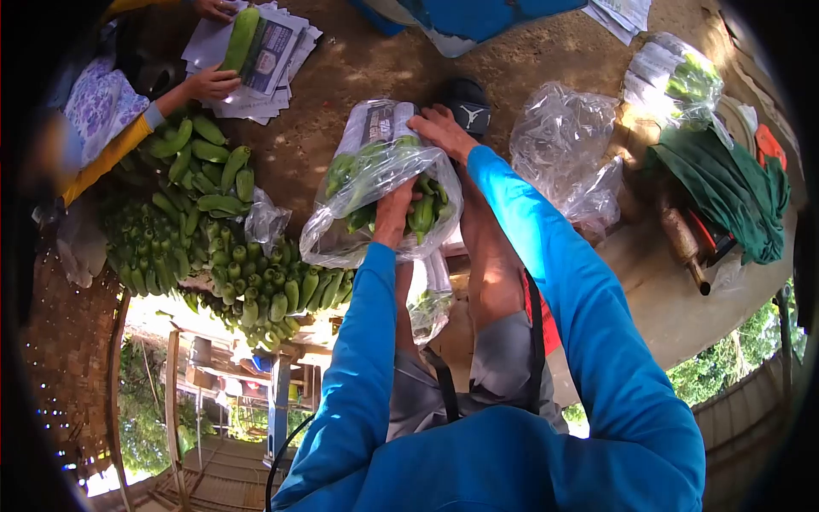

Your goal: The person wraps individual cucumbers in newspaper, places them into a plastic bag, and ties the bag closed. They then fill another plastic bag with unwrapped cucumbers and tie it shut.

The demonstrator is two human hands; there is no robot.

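A clear plastic bag (328, 232) with green vegetables (422, 213) and a newspaper-wrapped bundle (375, 124) in it lies in front of my legs. My left hand (395, 209) reaches inside the bag's open mouth among the vegetables; its fingertips are partly hidden, so what it holds is unclear. Outside, at the bag's upper right, my right hand (442, 130) rests against the bundle's end with its fingers apart, beside a black sandal (467, 107).
A co-worker's hands (213, 84) hold a long green vegetable (242, 38) over newspaper sheets (277, 64). Piled green vegetables (230, 264) cover the left. On the right are empty plastic bags (563, 136), another packed bag (674, 81) and a green cloth (725, 188).
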